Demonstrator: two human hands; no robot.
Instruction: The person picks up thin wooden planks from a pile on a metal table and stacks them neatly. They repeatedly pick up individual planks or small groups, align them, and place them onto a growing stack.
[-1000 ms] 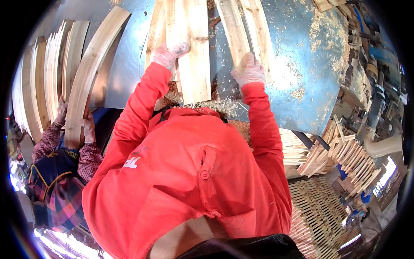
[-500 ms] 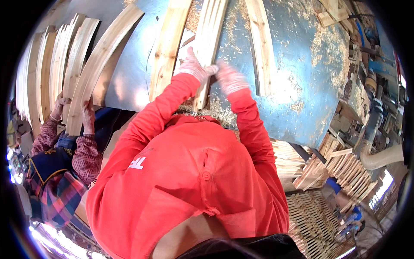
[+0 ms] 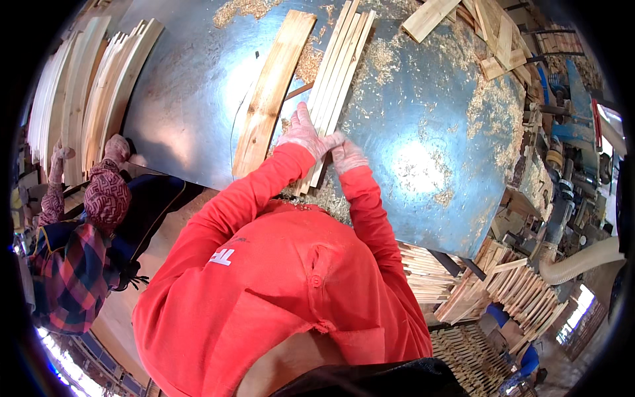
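Several narrow wooden boards (image 3: 340,73) stand side by side in a bundle on the metal-topped bench (image 3: 198,92). My left hand (image 3: 302,134), in a thin pale glove, lies along the bundle's left side, fingers stretched out and thumb reaching across. At the right side, my right hand (image 3: 348,155) is gloved too, its fingers bent down against the boards. Both thumbs meet over the bundle; some right fingertips are hidden. A wider knotty board (image 3: 274,96) lies flat to the left, apart from my hands.
At the left, a co-worker (image 3: 73,264) touches a row of upright boards (image 3: 99,99). Offcuts (image 3: 499,43) lie at the far right, sawdust (image 3: 493,119) is scattered over the bench. Stacked slats (image 3: 522,291) and a ribbed hose (image 3: 579,261) are beyond its right edge.
The board that lay apart at my right is gone from there, and the bundle between my hands looks wider. The co-worker's leaning long board now stands with the row. My view has shifted.
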